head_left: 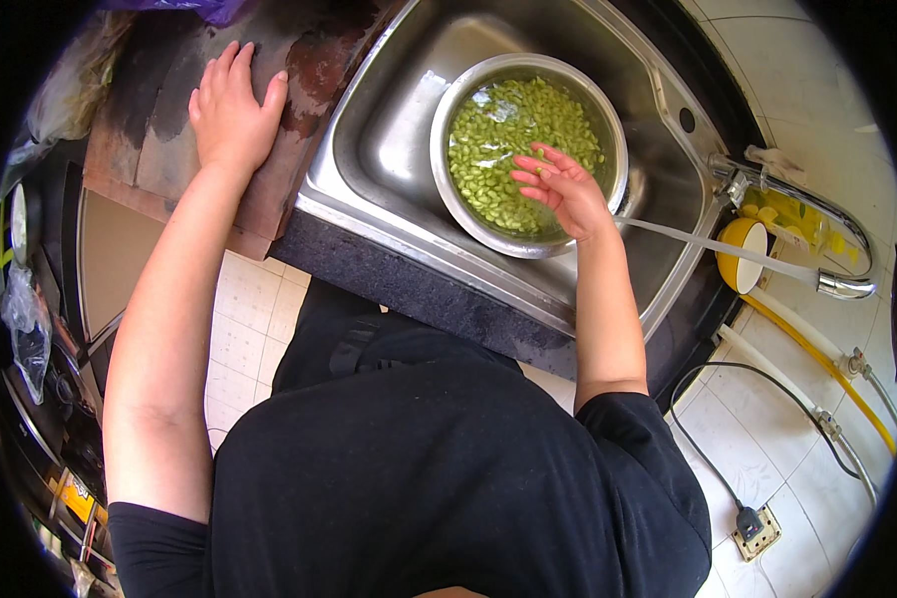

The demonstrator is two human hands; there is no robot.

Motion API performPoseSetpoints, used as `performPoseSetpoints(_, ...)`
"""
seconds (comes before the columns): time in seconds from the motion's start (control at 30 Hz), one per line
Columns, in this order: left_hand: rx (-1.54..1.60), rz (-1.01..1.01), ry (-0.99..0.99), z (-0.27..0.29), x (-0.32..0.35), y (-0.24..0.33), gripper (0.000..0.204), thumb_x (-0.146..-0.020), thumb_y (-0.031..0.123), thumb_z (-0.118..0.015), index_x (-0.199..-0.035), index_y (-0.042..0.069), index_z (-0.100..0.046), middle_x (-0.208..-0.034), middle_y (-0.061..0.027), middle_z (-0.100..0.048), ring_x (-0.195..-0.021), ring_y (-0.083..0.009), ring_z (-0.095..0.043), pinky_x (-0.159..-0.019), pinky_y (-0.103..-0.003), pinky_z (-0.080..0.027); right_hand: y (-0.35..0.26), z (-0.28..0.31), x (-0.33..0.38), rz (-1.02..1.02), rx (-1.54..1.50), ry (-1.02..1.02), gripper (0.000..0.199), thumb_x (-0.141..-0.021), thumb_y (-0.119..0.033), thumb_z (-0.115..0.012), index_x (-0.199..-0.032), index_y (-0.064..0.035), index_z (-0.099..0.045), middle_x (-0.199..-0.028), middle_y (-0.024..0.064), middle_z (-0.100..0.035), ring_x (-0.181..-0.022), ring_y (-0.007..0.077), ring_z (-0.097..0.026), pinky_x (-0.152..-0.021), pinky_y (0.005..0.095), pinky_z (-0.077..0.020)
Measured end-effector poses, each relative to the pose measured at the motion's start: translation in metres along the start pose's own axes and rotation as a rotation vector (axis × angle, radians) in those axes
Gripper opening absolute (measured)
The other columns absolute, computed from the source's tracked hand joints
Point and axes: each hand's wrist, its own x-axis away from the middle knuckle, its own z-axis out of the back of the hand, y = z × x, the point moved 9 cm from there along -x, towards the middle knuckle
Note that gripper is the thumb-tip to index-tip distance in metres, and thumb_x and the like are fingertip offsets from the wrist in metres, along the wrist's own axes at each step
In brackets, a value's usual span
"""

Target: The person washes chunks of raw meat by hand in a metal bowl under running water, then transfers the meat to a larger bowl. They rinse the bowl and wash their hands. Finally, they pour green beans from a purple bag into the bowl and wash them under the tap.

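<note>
A round steel bowl [446, 189] stands in the sink and holds many small green beans [513, 130] under water. Over the bowl's near right part is my right hand [568, 194], palm partly turned up, fingers loosely bent and apart. A speck of green shows by its fingertips; whether it is a bean in the hand or one behind it, I cannot make out. Away to the left, my left hand [234, 110] lies flat with spread fingers on a worn brown board [140, 159].
Water runs from the curved tap [847, 284] toward the bowl, by my right wrist. The steel sink [379, 140] has a dark counter edge [419, 274] before me. A yellow bowl [743, 254] sits beside the tap. Plastic bags [30, 319] hang at the far left.
</note>
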Motion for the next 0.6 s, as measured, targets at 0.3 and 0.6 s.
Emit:
performPoseSetpoints(0.3, 0.003, 0.009, -0.016, 0.000, 0.001, -0.001, 0.054, -0.083, 0.043, -0.047, -0.128, 0.012, -0.040, -0.136, -0.0060, -0.035, -0.128, -0.0250, -0.028, -0.104, -0.044, -0.018, 0.006, 0.040, -0.008, 0.024, 0.185, 0.247, 0.034, -0.083, -0.009, -0.056, -0.115, 0.0026, -0.050, -0.106, 0.0170, -0.059, -0.096, 0.0224, -0.059, -0.078, 0.0277, -0.0491)
performPoseSetpoints(0.6, 0.008, -0.010, -0.002, 0.001, 0.000, 0.001, 0.053, -0.084, 0.041, -0.048, -0.127, 0.011, -0.041, -0.135, -0.0066, -0.037, -0.127, -0.0254, -0.029, -0.103, -0.042, -0.020, 0.011, 0.077, -0.065, 0.098, 0.429, 0.690, 0.076, -0.076, -0.034, -0.063, -0.134, 0.0008, -0.028, -0.133, 0.0196, -0.036, -0.118, 0.0298, -0.041, -0.095, 0.0371, -0.0347)
